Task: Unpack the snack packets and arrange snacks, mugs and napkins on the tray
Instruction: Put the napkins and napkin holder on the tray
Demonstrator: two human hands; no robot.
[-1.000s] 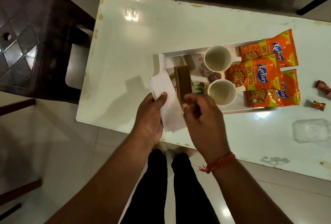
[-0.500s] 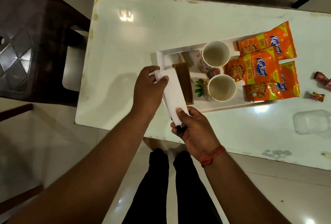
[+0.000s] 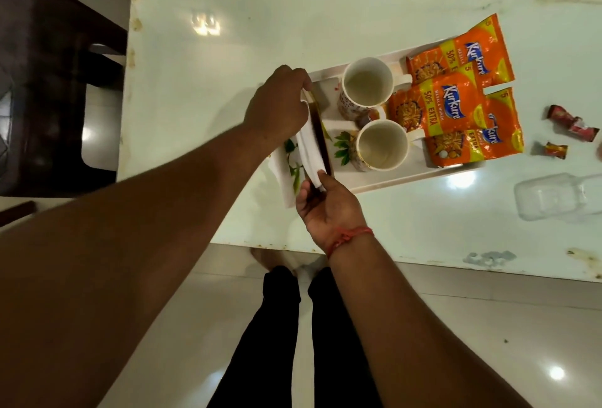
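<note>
Presently, head view: both hands hold a folded white napkin point(image 3: 310, 147) over the left end of the tray point(image 3: 404, 176).
Left hand point(image 3: 277, 104) pinches the napkin's far end, right hand point(image 3: 327, 202) its near end; long axis runs near to far, beside a brown holder point(image 3: 321, 137). Count: two mugs point(image 3: 368, 83) point(image 3: 382, 145), mouths up, on the tray; three orange packets point(image 3: 439, 104) reading "Kurkure", "50% EXTRA"; two wrapped sweets point(image 3: 575, 122) on the bench point(image 3: 211, 65).
</note>
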